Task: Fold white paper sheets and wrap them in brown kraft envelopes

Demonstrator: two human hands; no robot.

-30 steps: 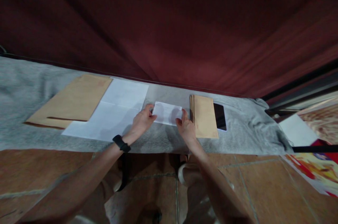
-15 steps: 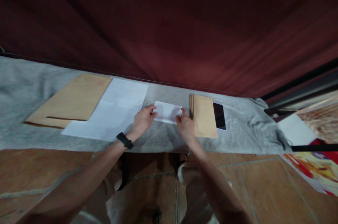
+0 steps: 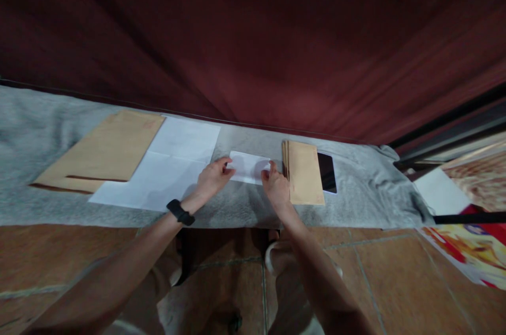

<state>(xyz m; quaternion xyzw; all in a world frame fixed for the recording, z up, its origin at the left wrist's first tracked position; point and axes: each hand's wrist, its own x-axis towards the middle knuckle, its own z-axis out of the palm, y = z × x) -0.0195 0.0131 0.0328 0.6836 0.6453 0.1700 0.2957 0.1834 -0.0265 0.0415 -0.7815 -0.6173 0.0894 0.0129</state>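
Note:
A small folded sheet of white paper (image 3: 249,168) lies on the grey cloth between my two hands. My left hand (image 3: 213,177) grips its left edge between thumb and fingers; a dark band circles that wrist. At the opposite edge, my right hand (image 3: 275,185) pinches the paper's right end. Large white sheets (image 3: 174,171) with a crease across them lie left of my left hand, partly under large brown envelopes (image 3: 108,148). Just right of my right hand is a stack of smaller brown envelopes (image 3: 306,173).
A dark-screened phone (image 3: 327,173) sticks out from under the small envelopes. The grey cloth (image 3: 371,187) covers a narrow bench against a dark red curtain (image 3: 253,50). At the right are a black metal bar (image 3: 470,218) and a colourful printed box (image 3: 470,253).
The view has shifted slightly, so everything sits a little further left. Both hands stay at the ends of the folded paper, with only small finger movements.

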